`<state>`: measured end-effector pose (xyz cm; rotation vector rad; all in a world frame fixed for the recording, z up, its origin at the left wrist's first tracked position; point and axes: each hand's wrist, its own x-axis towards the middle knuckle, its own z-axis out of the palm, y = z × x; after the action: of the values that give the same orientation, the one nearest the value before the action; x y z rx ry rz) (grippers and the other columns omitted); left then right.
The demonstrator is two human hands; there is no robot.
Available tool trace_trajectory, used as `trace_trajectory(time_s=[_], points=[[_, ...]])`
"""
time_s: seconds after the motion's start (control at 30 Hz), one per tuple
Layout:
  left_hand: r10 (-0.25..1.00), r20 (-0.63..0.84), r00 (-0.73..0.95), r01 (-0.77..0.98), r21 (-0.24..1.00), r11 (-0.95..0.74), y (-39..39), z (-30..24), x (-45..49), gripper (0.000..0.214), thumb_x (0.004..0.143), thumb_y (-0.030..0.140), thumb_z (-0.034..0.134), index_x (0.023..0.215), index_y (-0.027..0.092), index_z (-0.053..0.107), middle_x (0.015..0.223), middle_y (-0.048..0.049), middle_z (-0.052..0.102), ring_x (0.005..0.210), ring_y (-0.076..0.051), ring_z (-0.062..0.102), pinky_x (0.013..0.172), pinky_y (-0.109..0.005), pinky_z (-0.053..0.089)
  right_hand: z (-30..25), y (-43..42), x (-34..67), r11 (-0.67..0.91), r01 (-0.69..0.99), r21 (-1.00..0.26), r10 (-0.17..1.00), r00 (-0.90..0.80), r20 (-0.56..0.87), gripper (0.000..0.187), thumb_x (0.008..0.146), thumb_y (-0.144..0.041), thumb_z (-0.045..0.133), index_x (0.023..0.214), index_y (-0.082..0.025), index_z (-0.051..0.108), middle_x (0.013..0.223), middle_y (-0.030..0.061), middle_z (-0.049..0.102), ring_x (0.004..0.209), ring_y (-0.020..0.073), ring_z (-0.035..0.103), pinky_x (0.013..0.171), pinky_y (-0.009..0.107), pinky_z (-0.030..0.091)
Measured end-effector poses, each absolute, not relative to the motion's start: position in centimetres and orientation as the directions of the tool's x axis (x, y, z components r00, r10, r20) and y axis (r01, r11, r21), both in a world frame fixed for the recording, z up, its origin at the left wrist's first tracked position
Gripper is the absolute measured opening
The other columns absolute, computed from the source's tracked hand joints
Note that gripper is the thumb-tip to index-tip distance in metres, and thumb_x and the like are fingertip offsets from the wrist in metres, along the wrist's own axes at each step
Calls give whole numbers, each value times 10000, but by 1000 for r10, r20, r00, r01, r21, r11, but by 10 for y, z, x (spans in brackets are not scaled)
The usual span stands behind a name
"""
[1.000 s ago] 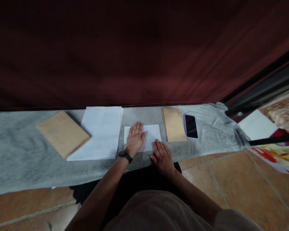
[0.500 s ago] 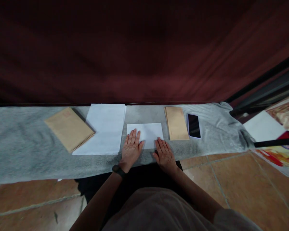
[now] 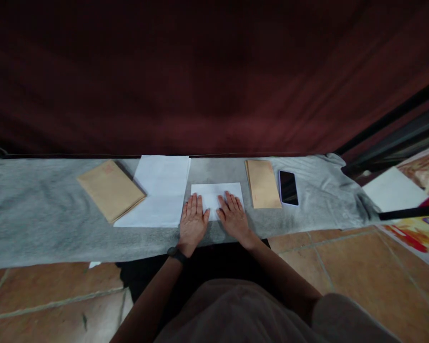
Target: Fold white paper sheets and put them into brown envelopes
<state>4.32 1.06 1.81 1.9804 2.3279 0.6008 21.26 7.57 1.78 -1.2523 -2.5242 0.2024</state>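
A small white sheet of paper (image 3: 214, 189), apparently folded, lies crosswise on the grey cloth in front of me. My left hand (image 3: 193, 221) rests flat on its left end, fingers stretched out and pointing away from me. Flat on the right half of the same paper lies my right hand (image 3: 234, 219), its fingers spread a little. Neither hand grips anything. To the left is a stack of larger white paper sheets (image 3: 160, 190). Brown envelopes (image 3: 110, 188) lie at a slant over that stack's left edge. More brown envelopes (image 3: 263, 186) lie to the right of my right hand.
A phone (image 3: 288, 187) with a dark screen lies right of the envelopes. Grey cloth (image 3: 50, 228) covers the narrow work surface. Behind it hangs a dark red curtain (image 3: 214, 95). On the far right are a white sheet (image 3: 395, 189) and a dark bar (image 3: 411, 212).
My right hand has slid left and slightly forward on the small white paper, closer to my left hand. My left hand stays on the paper's left end. The view has shifted slightly.
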Motion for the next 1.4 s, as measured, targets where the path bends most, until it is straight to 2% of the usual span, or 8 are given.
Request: trace_trajectory(time_s=[0.2,0.33,0.5,0.67,0.87,1.07,1.23,1.4], points=[[918,250,-308,870,464,166,-5,12,43,662,1013,382,431,1595,111,267,1624,-222,360,1504,-332,361,1183,-528,402,16,73,223,584,778,-233,810,-538,235,549,1056,-389,465,1566,-194,401,1673,147,271,1532,315,306,1216,542,311],[880,84,-468,660,695,285,-1,17,36,622,946,384,549,1510,146,440,1532,-196,506,1358,-311,552,1080,-448,512,18,73,221,582,780,-231,812,-541,220,557,1047,-383,483,1560,-178,410,1674,150,264,1536,317,296,1223,538,303],[750,-224,-623,110,924,367,10,35,28,577,799,326,690,1345,174,584,1071,-86,732,874,-197,712,743,-315,591,17,73,221,587,770,-251,808,-533,252,539,1045,-371,488,1545,-177,431,1662,156,302,1532,318,305,1211,550,327],[746,-356,-563,-181,934,309,11,58,40,355,726,342,718,1020,145,690,706,17,637,501,-96,537,465,-215,433,27,69,219,612,723,-320,791,-562,243,565,1047,-388,473,1561,-167,392,1650,167,327,1540,303,290,1216,561,328],[840,-199,-504,-160,978,136,14,103,56,376,777,379,726,1095,179,704,933,-34,719,713,-133,631,589,-224,516,67,64,203,643,531,-552,739,-618,267,675,997,-329,526,1606,-144,301,1680,147,260,1551,261,264,1267,486,281],[816,-307,-490,-415,905,92,7,116,66,594,857,614,683,1350,296,592,1471,-84,560,1364,-281,521,882,-338,588,117,76,198,176,14,-984,951,-263,166,403,1014,-417,491,1346,-240,636,1426,42,632,1353,222,557,1186,412,420],[778,-463,-424,-522,827,207,3,93,73,655,720,432,847,1305,296,585,1327,-73,665,1188,-259,656,802,-321,598,123,80,194,-179,-505,-844,984,-89,-156,358,898,-499,647,1116,-219,687,1097,42,772,1082,247,713,915,377,593],[814,-357,-459,-419,895,157,6,72,64,593,687,273,806,1244,241,604,1114,-47,743,981,-229,724,842,-352,590,88,83,202,-271,-555,-787,954,-44,-297,227,779,-307,713,991,-235,675,956,-3,776,918,201,733,825,319,591]])
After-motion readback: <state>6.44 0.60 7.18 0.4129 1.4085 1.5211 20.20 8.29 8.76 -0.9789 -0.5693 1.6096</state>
